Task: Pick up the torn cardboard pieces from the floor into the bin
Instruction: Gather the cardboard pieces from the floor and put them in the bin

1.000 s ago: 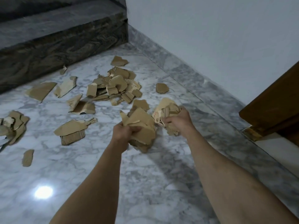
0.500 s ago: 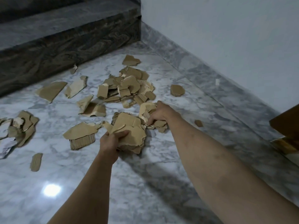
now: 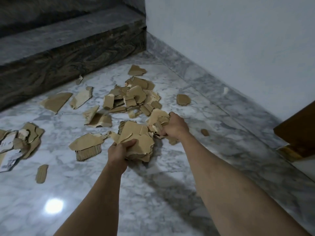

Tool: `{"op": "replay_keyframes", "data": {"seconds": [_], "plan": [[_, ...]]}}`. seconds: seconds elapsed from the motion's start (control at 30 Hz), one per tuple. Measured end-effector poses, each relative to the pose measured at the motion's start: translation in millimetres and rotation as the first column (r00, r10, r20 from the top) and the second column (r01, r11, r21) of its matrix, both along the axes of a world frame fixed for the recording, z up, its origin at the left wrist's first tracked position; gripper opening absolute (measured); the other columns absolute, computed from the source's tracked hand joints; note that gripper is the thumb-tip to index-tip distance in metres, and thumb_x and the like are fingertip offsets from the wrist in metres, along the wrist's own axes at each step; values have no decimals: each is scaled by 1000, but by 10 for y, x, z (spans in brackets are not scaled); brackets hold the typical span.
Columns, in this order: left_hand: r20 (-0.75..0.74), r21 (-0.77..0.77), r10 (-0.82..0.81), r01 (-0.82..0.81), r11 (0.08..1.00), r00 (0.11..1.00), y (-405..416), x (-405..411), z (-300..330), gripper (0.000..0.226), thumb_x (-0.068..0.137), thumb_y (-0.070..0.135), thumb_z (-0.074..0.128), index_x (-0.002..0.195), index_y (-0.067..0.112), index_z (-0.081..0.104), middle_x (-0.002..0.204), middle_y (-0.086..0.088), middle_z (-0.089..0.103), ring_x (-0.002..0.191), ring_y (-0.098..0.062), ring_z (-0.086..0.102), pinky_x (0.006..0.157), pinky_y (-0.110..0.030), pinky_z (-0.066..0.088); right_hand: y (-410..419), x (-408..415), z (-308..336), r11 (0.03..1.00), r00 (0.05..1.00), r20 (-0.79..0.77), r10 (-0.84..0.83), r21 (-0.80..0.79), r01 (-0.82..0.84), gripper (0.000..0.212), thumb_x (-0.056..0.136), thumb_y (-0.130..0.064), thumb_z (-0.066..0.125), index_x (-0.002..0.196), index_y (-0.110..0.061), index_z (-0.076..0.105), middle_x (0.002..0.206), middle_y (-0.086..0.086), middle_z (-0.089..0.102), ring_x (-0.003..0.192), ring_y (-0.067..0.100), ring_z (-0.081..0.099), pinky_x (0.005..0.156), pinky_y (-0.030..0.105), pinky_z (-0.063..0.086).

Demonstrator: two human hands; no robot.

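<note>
Torn brown cardboard pieces lie scattered over the marble floor (image 3: 153, 193). My left hand (image 3: 119, 151) grips a thick bunch of cardboard pieces (image 3: 136, 138) just above the floor. My right hand (image 3: 175, 126) is closed on a smaller bunch of scraps (image 3: 157, 117) right beside it. Behind my hands lies a loose heap of pieces (image 3: 134, 97). A large flat piece on a corrugated stack (image 3: 87, 145) lies just left of my left hand. No bin is in view.
A dark stone step (image 3: 68, 53) runs across the back. The white wall (image 3: 238, 48) with a marble skirting closes the right side. A wooden door corner (image 3: 296, 133) juts in at right. More scraps (image 3: 22, 140) lie at far left, single bits (image 3: 183, 99) on the right.
My view has shifted so the pile sits further right in frame. Both hands have dropped toward the floor and forward to the heap, still holding their bunches.
</note>
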State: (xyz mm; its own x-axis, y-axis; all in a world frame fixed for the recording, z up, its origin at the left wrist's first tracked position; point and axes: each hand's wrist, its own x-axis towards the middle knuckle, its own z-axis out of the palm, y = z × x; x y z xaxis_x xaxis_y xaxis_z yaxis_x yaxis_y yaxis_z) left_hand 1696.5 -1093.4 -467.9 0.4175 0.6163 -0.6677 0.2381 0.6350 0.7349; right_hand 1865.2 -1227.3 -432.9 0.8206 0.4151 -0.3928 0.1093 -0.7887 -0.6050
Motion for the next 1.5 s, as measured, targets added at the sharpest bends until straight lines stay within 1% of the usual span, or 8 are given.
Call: {"op": "replay_keyframes", "data": {"seconds": [0.1, 0.27, 0.47, 0.7, 0.87, 1.0, 1.17, 1.5], "plan": [[56, -12, 2, -2, 1000, 998, -71, 76, 148, 49, 74, -5, 79, 120, 2, 63, 111, -17, 72, 94, -36, 70, 73, -40, 58, -308, 76, 169, 968, 975, -171, -145, 177, 175, 89, 70, -13, 88, 145, -13, 42, 133, 4, 56, 124, 28, 54, 98, 35, 48], [23, -36, -107, 108, 994, 994, -417, 146, 816, 51, 75, -6, 79, 122, 0, 60, 112, -17, 70, 94, -36, 69, 75, -43, 59, -988, -38, 823, 811, 850, -395, -349, 327, 485, 58, 61, -4, 93, 111, -11, 65, 100, -2, 71, 94, 19, 67, 85, 30, 53], [-42, -26, -331, 330, 944, 943, -1037, 91, 2280, 55, 75, -3, 80, 126, 6, 60, 107, -11, 71, 98, -36, 68, 88, -54, 58, -1741, -534, 2135, 600, 663, -547, -511, 326, 731, 41, 62, 6, 90, 83, -21, 67, 101, 4, 73, 99, 25, 71, 89, 45, 58], [-64, -69, -581, 577, 814, 811, -1842, -86, 4178, 51, 71, -5, 81, 119, 3, 66, 112, -17, 73, 100, -41, 70, 83, -55, 59, -2667, -1244, 3846, 458, 512, -604, -611, 258, 851, 54, 61, -7, 93, 110, -13, 73, 102, 4, 76, 88, 25, 74, 68, 42, 62], [-24, -49, -752, 750, 659, 659, -2462, -177, 5105, 45, 63, 1, 84, 105, 8, 69, 100, -15, 73, 94, -40, 69, 75, -46, 59, -3274, -1818, 4566, 248, 357, -677, -644, 257, 934, 86, 28, -18, 96, 110, -10, 72, 100, 8, 77, 97, 31, 73, 78, 41, 60], [62, -68, -878, 880, 470, 474, -3120, -408, 5544, 44, 55, 6, 78, 98, 9, 68, 90, -11, 71, 79, -32, 67, 61, -33, 55, -3775, -2541, 4962, 30, 212, -647, -733, 280, 960, 59, 50, -14, 94, 105, -15, 72, 95, 3, 78, 90, 24, 75, 77, 35, 59], [70, -63, -979, 980, 188, 192, -4060, -1131, 5642, 62, 45, 13, 78, 106, 10, 68, 103, -15, 70, 96, -39, 66, 89, -49, 54, -4481, -3861, 5139, -195, 7, -583, -813, 283, 939, 57, 50, -23, 93, 102, -14, 72, 100, 5, 77, 95, 28, 73, 88, 44, 57], [54, -103, -916, 910, -402, -398, -5641, -3886, 5461, 57, 62, 5, 84, 117, 13, 71, 110, -13, 75, 101, -38, 71, 91, -58, 56, -5198, -7590, 5328, -741, -484, -628, -610, 236, 628, 41, 62, -4, 80, 97, 11, 67, 90, 39, 67, 69, 51, 69, 53, 44, 57]]}}
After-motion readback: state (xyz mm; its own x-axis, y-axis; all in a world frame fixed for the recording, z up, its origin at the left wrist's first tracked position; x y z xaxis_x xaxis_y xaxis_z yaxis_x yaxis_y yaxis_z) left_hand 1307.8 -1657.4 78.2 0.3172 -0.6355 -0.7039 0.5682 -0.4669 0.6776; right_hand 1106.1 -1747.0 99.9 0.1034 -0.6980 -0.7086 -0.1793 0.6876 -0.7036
